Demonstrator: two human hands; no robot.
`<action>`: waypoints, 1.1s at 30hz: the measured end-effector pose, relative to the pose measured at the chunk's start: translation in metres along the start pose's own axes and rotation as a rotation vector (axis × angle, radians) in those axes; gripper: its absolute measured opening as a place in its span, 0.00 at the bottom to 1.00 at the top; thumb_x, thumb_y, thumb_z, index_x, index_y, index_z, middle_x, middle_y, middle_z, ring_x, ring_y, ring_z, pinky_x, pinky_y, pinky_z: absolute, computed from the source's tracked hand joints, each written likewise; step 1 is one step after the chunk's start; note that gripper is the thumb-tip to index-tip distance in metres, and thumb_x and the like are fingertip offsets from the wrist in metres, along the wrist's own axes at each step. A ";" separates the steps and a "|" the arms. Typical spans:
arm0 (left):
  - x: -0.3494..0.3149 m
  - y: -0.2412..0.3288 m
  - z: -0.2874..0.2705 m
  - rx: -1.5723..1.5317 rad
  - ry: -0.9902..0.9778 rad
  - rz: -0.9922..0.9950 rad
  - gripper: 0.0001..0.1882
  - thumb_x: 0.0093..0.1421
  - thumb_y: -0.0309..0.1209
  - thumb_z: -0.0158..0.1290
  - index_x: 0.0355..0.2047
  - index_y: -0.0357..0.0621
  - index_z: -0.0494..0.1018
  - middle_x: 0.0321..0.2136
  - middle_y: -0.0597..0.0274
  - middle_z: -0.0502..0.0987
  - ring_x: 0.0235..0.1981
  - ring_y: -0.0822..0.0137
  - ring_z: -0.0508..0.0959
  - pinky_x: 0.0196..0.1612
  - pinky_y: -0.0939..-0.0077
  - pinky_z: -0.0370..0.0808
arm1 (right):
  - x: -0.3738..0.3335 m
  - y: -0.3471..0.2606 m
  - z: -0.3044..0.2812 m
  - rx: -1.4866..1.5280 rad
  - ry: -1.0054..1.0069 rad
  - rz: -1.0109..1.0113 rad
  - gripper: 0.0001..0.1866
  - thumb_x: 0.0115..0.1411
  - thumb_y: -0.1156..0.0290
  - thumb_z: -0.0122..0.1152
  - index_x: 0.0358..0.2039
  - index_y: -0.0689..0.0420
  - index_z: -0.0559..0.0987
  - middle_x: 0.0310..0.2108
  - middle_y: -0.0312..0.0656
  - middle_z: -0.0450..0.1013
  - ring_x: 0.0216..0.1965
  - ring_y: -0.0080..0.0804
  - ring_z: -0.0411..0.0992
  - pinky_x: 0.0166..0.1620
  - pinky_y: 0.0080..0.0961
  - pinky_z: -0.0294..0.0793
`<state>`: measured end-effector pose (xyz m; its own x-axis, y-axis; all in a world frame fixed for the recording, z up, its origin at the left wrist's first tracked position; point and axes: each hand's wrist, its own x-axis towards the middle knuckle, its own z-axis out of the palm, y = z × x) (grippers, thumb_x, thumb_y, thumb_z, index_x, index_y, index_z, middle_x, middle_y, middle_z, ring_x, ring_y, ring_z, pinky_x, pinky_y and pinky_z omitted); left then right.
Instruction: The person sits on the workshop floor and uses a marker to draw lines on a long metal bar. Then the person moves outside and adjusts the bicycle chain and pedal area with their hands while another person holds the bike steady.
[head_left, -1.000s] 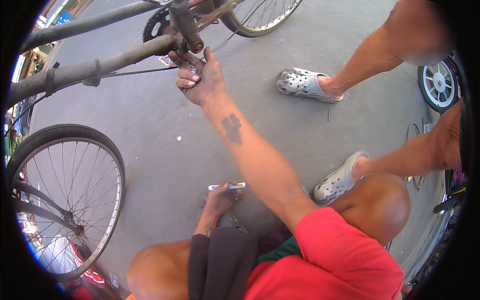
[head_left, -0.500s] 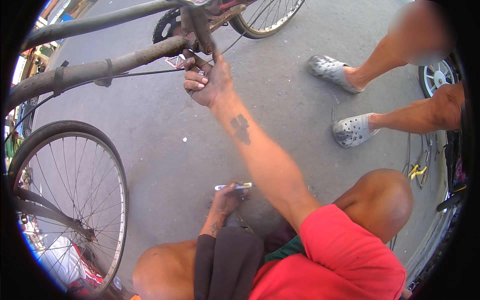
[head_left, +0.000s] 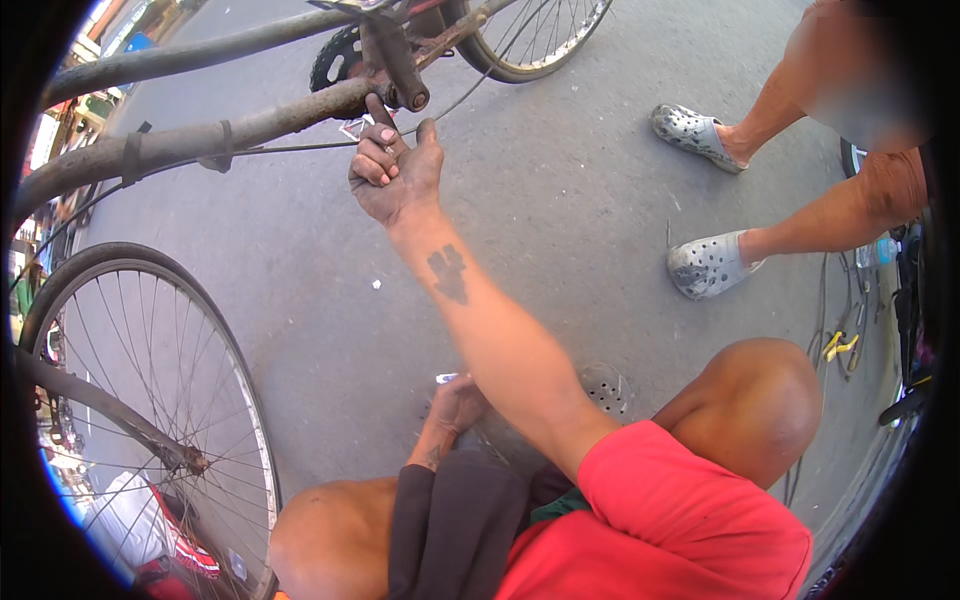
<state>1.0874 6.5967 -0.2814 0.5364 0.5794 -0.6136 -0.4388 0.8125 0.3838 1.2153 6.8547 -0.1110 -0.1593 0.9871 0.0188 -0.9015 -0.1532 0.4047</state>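
Note:
My right hand [head_left: 397, 172] reaches up beneath the old bicycle frame [head_left: 297, 108]. Its palm faces up, and the index finger stretches to the frame tube near the crank arm [head_left: 402, 70]. The thumb stands apart, the other fingers curl in, and nothing shows in the hand. Low in the middle, my left hand [head_left: 457, 405] is closed around a slim white tube [head_left: 446, 378]. Just one end of that tube shows, as my right forearm hides the rest. A toothed chainring [head_left: 338, 58] sits behind the crank.
A spoked wheel [head_left: 150, 375] stands at the left, another wheel [head_left: 535, 40] at the top. Someone's legs in grey clogs [head_left: 712, 265] are at the right. Beyond them lie a yellow-handled tool [head_left: 841, 346], cables and a plastic bottle [head_left: 878, 253]. A cable [head_left: 290, 149] runs below the frame.
My right hand has shifted left and slightly down, its thumb coming away from the crank end. The white tube has become mostly hidden. The other person's far foot has moved right.

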 end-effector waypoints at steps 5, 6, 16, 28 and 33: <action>0.004 0.000 -0.004 -0.044 -0.026 -0.008 0.28 0.61 0.32 0.48 0.60 0.32 0.64 0.59 0.47 0.69 0.60 0.51 0.68 0.64 0.52 0.61 | 0.001 -0.001 -0.009 0.081 -0.013 0.012 0.41 0.69 0.34 0.24 0.50 0.58 0.75 0.17 0.29 0.60 0.11 0.17 0.45 0.14 0.16 0.45; 0.004 0.000 -0.004 -0.043 0.000 -0.015 0.28 0.61 0.32 0.48 0.60 0.31 0.63 0.59 0.46 0.69 0.61 0.51 0.67 0.64 0.53 0.60 | 0.001 -0.001 -0.010 0.100 -0.046 0.020 0.41 0.69 0.34 0.24 0.51 0.57 0.75 0.17 0.29 0.60 0.11 0.17 0.45 0.14 0.16 0.45; 0.007 -0.002 0.011 -0.076 0.022 0.009 0.28 0.61 0.31 0.50 0.59 0.28 0.64 0.59 0.46 0.69 0.62 0.51 0.66 0.67 0.56 0.57 | 0.005 0.000 -0.003 -0.023 -0.039 0.004 0.40 0.68 0.34 0.23 0.50 0.53 0.77 0.17 0.29 0.59 0.11 0.16 0.45 0.14 0.14 0.45; 0.012 -0.006 -0.008 -0.039 -0.042 -0.056 0.17 0.59 0.39 0.56 0.42 0.38 0.76 0.36 0.49 0.78 0.42 0.55 0.76 0.49 0.58 0.68 | 0.013 -0.042 -0.018 -0.488 0.111 0.019 0.40 0.68 0.33 0.27 0.47 0.55 0.77 0.23 0.34 0.65 0.11 0.15 0.46 0.14 0.14 0.46; 0.017 -0.010 -0.018 -0.036 -0.114 -0.051 0.16 0.59 0.38 0.57 0.42 0.40 0.77 0.37 0.50 0.78 0.41 0.54 0.75 0.47 0.56 0.69 | 0.018 -0.054 -0.012 -0.694 0.179 0.034 0.41 0.68 0.32 0.26 0.45 0.58 0.76 0.26 0.37 0.66 0.12 0.15 0.46 0.14 0.14 0.46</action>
<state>1.0881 6.5973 -0.3083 0.6360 0.5426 -0.5487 -0.4332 0.8395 0.3279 1.2562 6.8803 -0.1432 -0.2018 0.9674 -0.1530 -0.9334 -0.2373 -0.2691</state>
